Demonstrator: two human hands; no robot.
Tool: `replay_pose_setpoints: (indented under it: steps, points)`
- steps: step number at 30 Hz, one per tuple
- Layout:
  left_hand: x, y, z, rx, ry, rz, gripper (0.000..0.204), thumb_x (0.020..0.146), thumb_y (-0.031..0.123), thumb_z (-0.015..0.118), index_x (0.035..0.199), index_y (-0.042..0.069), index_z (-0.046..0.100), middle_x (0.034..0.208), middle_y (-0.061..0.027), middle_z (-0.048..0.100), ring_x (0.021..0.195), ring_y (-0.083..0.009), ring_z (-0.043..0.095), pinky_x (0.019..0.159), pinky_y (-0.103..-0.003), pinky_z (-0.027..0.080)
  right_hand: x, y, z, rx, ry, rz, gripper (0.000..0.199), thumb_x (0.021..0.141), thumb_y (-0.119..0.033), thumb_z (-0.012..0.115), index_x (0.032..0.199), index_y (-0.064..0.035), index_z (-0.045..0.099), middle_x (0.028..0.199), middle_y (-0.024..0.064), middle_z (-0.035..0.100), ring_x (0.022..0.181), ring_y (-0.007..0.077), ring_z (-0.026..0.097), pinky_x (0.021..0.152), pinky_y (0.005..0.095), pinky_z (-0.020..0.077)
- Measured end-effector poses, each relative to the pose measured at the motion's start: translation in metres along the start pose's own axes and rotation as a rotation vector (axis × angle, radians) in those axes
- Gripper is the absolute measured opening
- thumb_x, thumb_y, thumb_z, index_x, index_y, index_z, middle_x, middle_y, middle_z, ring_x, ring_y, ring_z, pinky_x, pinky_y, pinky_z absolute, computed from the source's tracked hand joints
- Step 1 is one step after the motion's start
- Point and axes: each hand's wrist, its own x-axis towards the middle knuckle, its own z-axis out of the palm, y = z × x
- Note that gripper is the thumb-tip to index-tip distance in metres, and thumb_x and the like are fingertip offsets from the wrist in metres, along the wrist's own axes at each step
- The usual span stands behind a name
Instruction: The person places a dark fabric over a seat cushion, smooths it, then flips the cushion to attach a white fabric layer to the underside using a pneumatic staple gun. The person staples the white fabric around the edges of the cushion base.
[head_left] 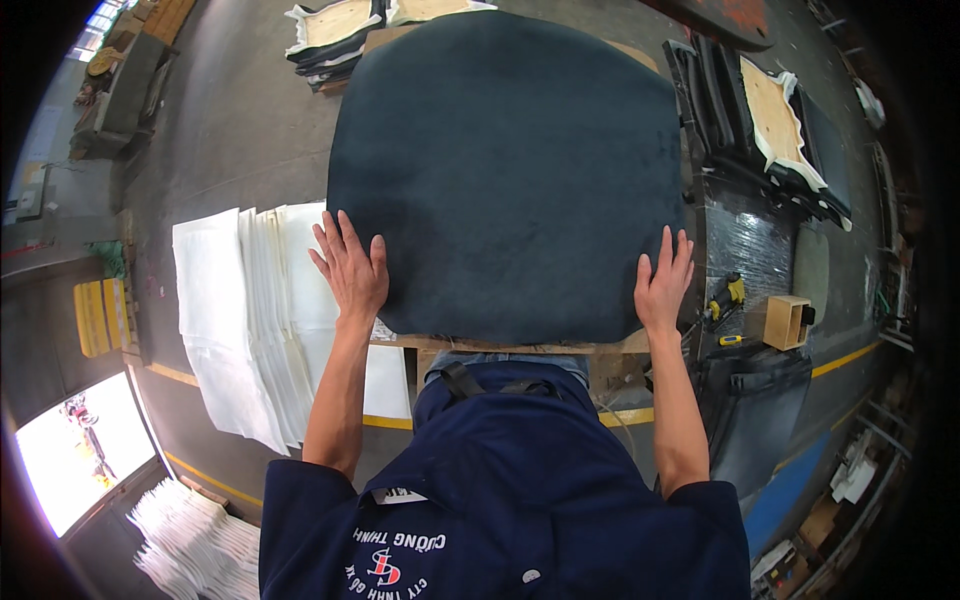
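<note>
Flanking the dark panel [510,180] on the counter [625,345], my left hand [354,278] and right hand [662,292] lie along its near sides, fingers [349,232] extended, grasping nothing. I judge it light, soft-faced, stiff-cored, best held by opposite edges.

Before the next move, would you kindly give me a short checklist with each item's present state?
1. Left hand at the left edge of the dark fabric-faced panel: ok, open, thumb over the panel.
2. Right hand at the opposite edge: ok, also open.
3. Panel's upper face free of loose tools: ok, none lie on it.
4. Yellow-and-black hand tool clear of both hands: ok, it lies to the right, near a small wooden box.
5. Panel's underside sound: cannot tell, it is hidden.
6. White sheets neatly aligned: not ok, their edges are staggered.
</note>
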Motion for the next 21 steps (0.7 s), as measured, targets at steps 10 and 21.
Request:
replay_pose_setpoints:
  steps: [10,21]
  points:
    - [0.0027,0.0025,-0.0014,-0.154,-0.018,-0.025,0.072,0.103,0.042,0.045,0.157,-0.002,0.024,0.161,-0.0289,0.022,0.149,-0.0445,0.024,0.120,-0.055,0.020,0.0030,0.0035,0.0042,0.115,-0.018,0.008,0.058,0.102,-0.027,0.052,0.152,-0.0034,0.037,0.155,0.0310,0.031,0.141,0.0492,0.034,0.115,0.0525,0.0320]
    - [0.0038,0.0024,-0.0027,-0.211,-0.019,-0.035,0.069,0.105,0.043,0.039,0.155,-0.002,0.027,0.158,-0.0281,0.030,0.145,-0.0428,0.032,0.120,-0.047,0.026,0.0039,0.0034,0.0046,0.126,-0.004,0.019,0.057,0.101,-0.025,0.053,0.151,-0.0034,0.039,0.154,0.0295,0.033,0.140,0.0472,0.036,0.113,0.0504,0.0353]
